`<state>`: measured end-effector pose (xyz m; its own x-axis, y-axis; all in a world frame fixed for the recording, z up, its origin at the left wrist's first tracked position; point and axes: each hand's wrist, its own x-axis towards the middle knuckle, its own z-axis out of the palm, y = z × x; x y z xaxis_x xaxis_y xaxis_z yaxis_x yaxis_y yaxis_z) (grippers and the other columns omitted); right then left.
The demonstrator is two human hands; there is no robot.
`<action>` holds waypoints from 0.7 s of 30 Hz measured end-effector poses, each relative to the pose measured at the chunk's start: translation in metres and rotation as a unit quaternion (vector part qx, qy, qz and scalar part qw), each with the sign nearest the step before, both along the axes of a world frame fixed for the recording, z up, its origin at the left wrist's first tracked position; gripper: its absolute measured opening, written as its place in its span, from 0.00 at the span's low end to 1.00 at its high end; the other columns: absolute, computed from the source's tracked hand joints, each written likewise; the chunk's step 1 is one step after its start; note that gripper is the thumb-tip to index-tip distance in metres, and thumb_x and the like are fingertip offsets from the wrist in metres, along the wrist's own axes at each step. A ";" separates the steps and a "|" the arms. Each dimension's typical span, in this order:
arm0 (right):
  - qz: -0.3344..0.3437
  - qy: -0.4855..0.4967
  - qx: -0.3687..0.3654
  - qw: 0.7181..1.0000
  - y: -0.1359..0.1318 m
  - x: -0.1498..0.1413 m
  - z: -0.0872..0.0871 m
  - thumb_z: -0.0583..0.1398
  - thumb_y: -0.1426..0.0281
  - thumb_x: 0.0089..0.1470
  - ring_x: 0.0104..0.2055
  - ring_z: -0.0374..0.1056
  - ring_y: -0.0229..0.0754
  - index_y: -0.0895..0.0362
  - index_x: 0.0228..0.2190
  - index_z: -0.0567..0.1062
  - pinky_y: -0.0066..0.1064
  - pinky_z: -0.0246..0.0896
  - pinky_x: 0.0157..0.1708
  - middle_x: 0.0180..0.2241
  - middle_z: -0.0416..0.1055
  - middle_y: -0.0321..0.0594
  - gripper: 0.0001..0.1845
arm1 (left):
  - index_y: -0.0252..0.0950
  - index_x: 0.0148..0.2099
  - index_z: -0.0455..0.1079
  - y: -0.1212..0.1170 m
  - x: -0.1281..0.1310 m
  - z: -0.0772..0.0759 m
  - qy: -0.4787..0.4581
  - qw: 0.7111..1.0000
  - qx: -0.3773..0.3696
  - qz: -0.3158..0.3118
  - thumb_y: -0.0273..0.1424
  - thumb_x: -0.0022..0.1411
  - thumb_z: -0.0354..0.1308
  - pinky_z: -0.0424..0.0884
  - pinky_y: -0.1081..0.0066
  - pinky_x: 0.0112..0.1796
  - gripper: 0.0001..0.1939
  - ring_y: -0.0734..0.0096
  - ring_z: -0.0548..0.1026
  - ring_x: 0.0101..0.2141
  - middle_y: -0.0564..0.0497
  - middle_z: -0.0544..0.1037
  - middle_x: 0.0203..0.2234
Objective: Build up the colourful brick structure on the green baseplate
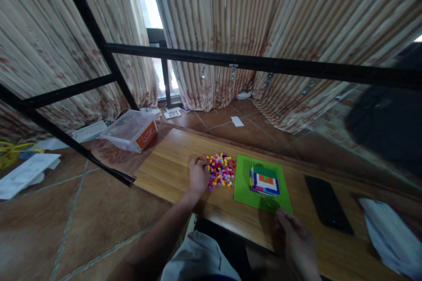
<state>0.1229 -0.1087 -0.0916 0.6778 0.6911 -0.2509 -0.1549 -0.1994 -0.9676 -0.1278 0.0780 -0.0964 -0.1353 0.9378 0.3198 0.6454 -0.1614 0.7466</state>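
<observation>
My left hand (pixel 198 174) is at the left edge of a pile of small coloured building bricks (pixel 220 170), its fingers curled down against them. Whether a brick sits between its fingertips is hidden. Just right of the pile lies a green baseplate (pixel 242 184), and on it stands a low block built of bricks (pixel 264 181), with white, orange, green and blue on top. My right hand (pixel 295 230) hovers by the plate's near right corner, thumb and fingers drawn together. Anything in that pinch is too small to make out.
A black phone (pixel 328 204) lies right of the baseplate on the wooden table (pixel 168 160). Beyond it is a pale plastic packet (pixel 391 232). A clear bin (pixel 132 129) with an orange label stands past the table's left end. Black metal bars (pixel 198 55) cross ahead.
</observation>
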 end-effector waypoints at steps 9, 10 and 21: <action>-0.012 0.067 -0.004 0.998 0.004 -0.007 0.009 0.72 0.54 0.35 0.22 0.63 0.32 0.57 0.32 0.76 0.23 0.60 0.22 0.24 0.70 0.30 0.25 | 0.36 0.31 0.71 -0.006 -0.006 0.006 -0.004 0.997 0.058 -0.044 0.24 0.60 0.53 0.71 0.57 0.50 0.08 0.61 0.73 0.44 0.44 0.75 0.39; -0.011 0.067 0.002 0.998 0.004 -0.007 0.009 0.72 0.54 0.35 0.22 0.63 0.32 0.57 0.32 0.76 0.23 0.60 0.22 0.23 0.70 0.30 0.25 | 0.36 0.32 0.71 -0.008 -0.006 0.009 -0.003 0.996 0.069 -0.050 0.25 0.60 0.53 0.71 0.58 0.49 0.07 0.61 0.73 0.44 0.44 0.75 0.40; 0.032 -0.218 -0.002 0.975 0.011 0.004 0.011 0.59 0.53 0.52 0.35 0.73 0.46 0.56 0.33 0.76 0.36 0.66 0.37 0.32 0.77 0.43 0.19 | 0.39 0.39 0.74 -0.053 0.054 0.044 -0.001 0.955 0.124 -0.268 0.30 0.66 0.54 0.72 0.68 0.40 0.07 0.68 0.76 0.36 0.51 0.79 0.33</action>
